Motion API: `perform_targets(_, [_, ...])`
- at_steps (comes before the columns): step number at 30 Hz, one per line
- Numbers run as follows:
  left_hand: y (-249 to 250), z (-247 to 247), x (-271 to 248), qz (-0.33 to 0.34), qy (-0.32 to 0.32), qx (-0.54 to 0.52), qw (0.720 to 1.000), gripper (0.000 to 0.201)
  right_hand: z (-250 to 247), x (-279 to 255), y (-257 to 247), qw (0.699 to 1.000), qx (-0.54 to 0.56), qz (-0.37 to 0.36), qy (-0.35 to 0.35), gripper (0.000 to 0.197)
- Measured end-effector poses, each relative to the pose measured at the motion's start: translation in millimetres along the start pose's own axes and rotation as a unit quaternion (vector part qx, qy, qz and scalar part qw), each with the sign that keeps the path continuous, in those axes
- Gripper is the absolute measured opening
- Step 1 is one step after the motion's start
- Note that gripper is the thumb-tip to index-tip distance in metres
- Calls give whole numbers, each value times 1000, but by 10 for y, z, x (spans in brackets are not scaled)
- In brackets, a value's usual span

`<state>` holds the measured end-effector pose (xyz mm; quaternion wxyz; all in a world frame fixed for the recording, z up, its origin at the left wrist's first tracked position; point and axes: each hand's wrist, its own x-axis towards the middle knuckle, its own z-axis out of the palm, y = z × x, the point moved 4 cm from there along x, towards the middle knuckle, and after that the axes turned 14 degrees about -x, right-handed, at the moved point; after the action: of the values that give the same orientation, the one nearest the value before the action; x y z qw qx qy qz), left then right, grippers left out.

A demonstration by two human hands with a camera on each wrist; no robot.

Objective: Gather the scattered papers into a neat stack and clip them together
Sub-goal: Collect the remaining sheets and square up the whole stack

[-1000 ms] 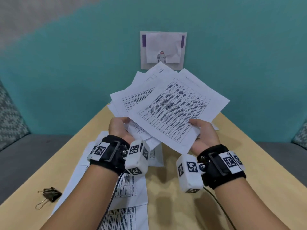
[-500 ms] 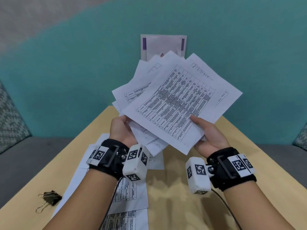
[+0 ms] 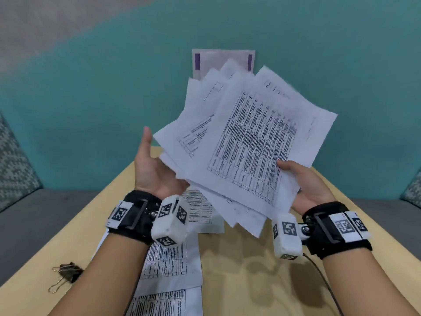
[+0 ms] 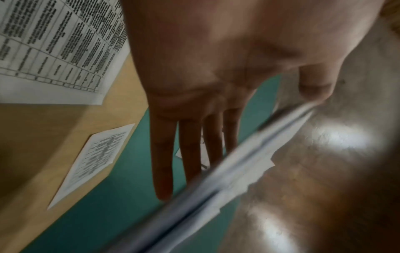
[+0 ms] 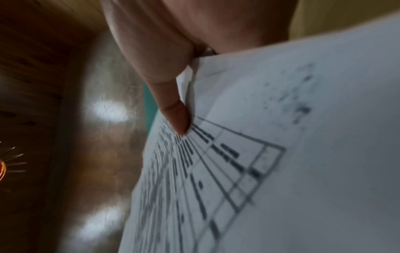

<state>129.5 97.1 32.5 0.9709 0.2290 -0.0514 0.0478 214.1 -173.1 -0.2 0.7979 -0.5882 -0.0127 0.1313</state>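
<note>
A fanned bundle of printed papers point(image 3: 248, 142) is raised above the wooden table point(image 3: 246, 277). My right hand point(image 3: 303, 183) grips its lower right edge, thumb point(image 5: 175, 109) pressed on the top sheet point(image 5: 281, 154). My left hand point(image 3: 150, 169) is beside the bundle's left edge with straight fingers point(image 4: 164, 154) under the sheets point(image 4: 216, 184) and thumb up, holding nothing. More printed sheets point(image 3: 168, 265) lie on the table below my left wrist. A black binder clip point(image 3: 66, 273) sits at the table's near left edge.
A paper notice point(image 3: 205, 62) is taped to the teal wall behind the bundle. Another small sheet point(image 4: 95, 157) lies near the table's far edge. Grey seats with patterned cushions point(image 3: 16, 160) flank the table on both sides.
The bundle has risen and tilted more upright. My left hand has let go of its left edge and straightened out; my right hand keeps its grip.
</note>
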Motion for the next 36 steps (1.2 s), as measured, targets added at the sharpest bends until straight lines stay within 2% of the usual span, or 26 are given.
perform_targets(2, [109, -71, 10, -7, 8, 19, 1000, 91, -57, -32, 8, 999, -37, 27, -25, 51])
perform_targets(4, [222, -151, 35, -50, 3, 63, 997, 93, -101, -48, 14, 997, -65, 38, -30, 45])
perform_targets(6, [260, -218, 41, -92, 16, 138, 986, 79, -163, -9, 1, 996, -94, 13, -3, 47])
perform_targets(9, [203, -214, 43, -113, 15, 226, 967, 38, -176, -30, -109, 984, -149, -75, 59, 38])
perform_targets(11, [159, -216, 95, -87, 11, 289, 953, 41, -128, -78, -188, 971, -173, -140, 84, 31])
perform_targets(14, [138, -186, 174, 17, 28, 385, 923, 43, -30, -133, -272, 944, -206, -229, 120, 27])
perform_targets(16, [143, -175, 184, 93, 66, 400, 910, 37, 31, -132, -294, 928, -217, -268, 144, 24])
perform_targets(18, [120, -183, 195, 134, 84, 394, 905, 36, 65, -137, -291, 919, -219, -289, 156, 21])
perform_targets(21, [73, -248, 236, 133, 85, 390, 907, 40, 80, -132, -233, 916, -250, -276, 150, 21])
perform_targets(29, [-28, -357, 273, 102, 110, 381, 912, 44, -31, -73, -164, 934, -268, -206, 119, 16])
perform_targets(31, [-53, -370, 281, 92, 110, 384, 912, 44, -29, -81, -168, 936, -267, -198, 113, 20])
perform_targets(34, [-80, -361, 271, 92, 101, 374, 918, 45, -53, -49, -160, 940, -266, -186, 106, 38])
perform_targets(36, [-98, -351, 254, 89, 96, 360, 924, 52, -102, -23, -138, 946, -259, -167, 96, 44])
